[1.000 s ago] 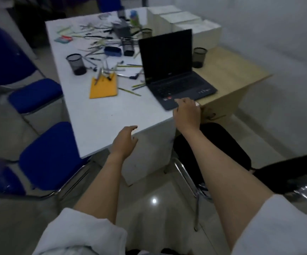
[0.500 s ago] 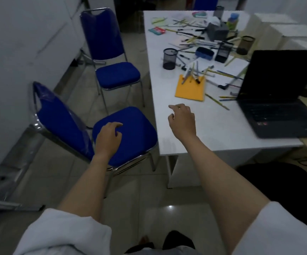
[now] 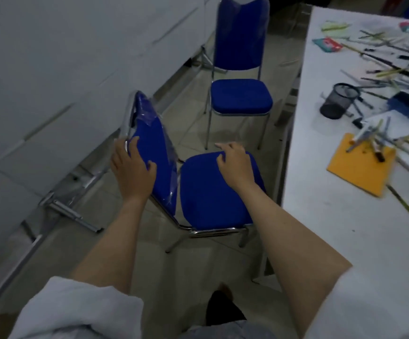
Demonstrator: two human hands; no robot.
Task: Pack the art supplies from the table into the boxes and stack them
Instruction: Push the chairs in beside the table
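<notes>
The view has swung further left since half a second ago: the laptop has left the picture and the bench (image 3: 340, 241) now fills only the 3 o'clock edge, while the near chair (image 3: 210, 192) sits at centre. The left hand (image 3: 131, 168), which then hovered over the seat, now grips the chair's backrest, fingers (image 3: 135, 143) curled over its upper edge beside the chrome frame and thumb pressed on the blue padding. The right hand (image 3: 235, 165) has come off the bench and now rests on the seat's far edge, fingers bent and lightly spread, clamped on nothing. Both forearms reach forward from white sleeves at 6 o'clock.

The art supplies (image 3: 379, 140) lie on the bench at 2 to 3 o'clock, well apart from both hands: loose pens and pencils, some crossing an orange folder (image 3: 355, 174), a mesh cup (image 3: 338, 101) just beyond. A second chair (image 3: 241, 96) stands at 12 o'clock.
</notes>
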